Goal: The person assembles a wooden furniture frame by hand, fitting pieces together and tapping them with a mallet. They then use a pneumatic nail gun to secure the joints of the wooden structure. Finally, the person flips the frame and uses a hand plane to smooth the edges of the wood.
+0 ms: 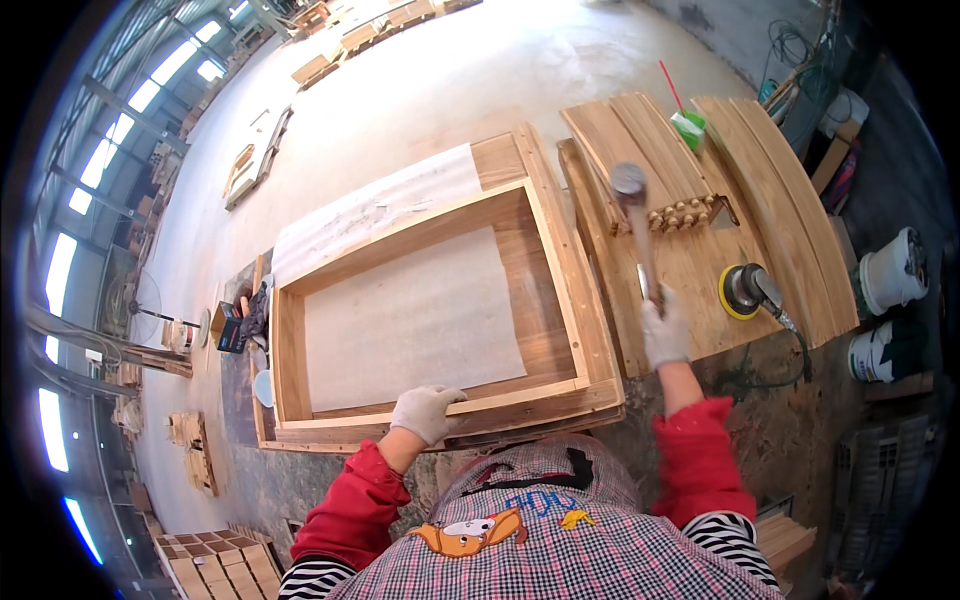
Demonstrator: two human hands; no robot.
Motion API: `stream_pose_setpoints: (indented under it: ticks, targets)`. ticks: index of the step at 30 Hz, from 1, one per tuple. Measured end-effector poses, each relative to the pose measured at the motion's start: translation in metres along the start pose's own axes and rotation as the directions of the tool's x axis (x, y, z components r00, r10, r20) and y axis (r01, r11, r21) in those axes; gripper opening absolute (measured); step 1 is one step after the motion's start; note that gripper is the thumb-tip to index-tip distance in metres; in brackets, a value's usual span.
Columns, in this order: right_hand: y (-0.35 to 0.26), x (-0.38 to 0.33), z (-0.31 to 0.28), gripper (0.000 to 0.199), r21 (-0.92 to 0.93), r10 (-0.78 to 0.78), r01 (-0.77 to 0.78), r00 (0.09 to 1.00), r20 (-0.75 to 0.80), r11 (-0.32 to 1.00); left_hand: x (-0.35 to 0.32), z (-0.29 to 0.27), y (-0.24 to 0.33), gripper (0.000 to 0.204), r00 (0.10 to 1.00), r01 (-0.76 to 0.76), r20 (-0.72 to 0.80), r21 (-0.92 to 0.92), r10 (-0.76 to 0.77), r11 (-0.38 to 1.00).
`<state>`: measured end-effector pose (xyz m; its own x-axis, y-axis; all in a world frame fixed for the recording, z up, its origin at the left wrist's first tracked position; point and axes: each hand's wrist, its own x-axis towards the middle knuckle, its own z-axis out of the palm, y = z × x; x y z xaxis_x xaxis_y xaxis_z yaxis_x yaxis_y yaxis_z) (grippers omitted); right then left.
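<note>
My right hand [664, 328], in a white work glove, is closed around the wooden handle of a mallet [629, 181]. The mallet's dark rounded head points away from me, above a wooden board [690, 270]. My left hand [427, 414], gloved too, grips the near rail of a rectangular wooden frame [555, 265]. Its fingers lie over the rail's top edge. Inside the frame, a pale sheet [410, 310] covers much of the wooden panel. Several small rounded wooden pieces [685, 214] sit in rows on the board beyond the right hand.
Right of my right hand lies a round sander [743, 291] with a yellow-edged pad and a hose. Long planks [790, 200] and a green container [689, 128] are farther off. White buckets [893, 270] stand at the right. A small dark box [229, 328] sits left of the frame.
</note>
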<state>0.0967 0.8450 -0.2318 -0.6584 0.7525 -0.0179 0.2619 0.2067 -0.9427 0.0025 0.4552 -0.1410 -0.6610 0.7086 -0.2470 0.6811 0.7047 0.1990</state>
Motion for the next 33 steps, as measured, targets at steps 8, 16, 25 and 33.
stream_pose_setpoints:
  ticks: [8, 16, 25, 33]
  targets:
    - [-0.034, 0.033, 0.034, 0.046, 0.097, 0.001, -0.033, 0.951, 0.308, 0.995, 0.0, -0.003, -0.007, 0.028, 0.999, -0.032, -0.01, -0.004, 0.032, 0.999]
    - [-0.031, 0.016, 0.013, 0.046, -0.168, -0.188, 0.229, 0.955, 0.23, 0.959, 0.003, -0.007, -0.003, 0.028, 1.0, -0.018, 0.019, 0.031, 0.018, 0.999]
    - [0.03, -0.06, -0.076, 0.054, -0.684, -0.28, 0.159, 0.958, -0.068, 0.712, 0.003, -0.009, 0.002, 0.033, 0.994, 0.029, 0.107, 0.009, -0.03, 1.0]
    - [0.072, -0.054, -0.091, 0.051, -0.732, -0.287, 0.157, 0.957, -0.054, 0.663, 0.0, -0.005, 0.007, 0.031, 0.997, 0.026, 0.069, -0.002, -0.025, 1.0]
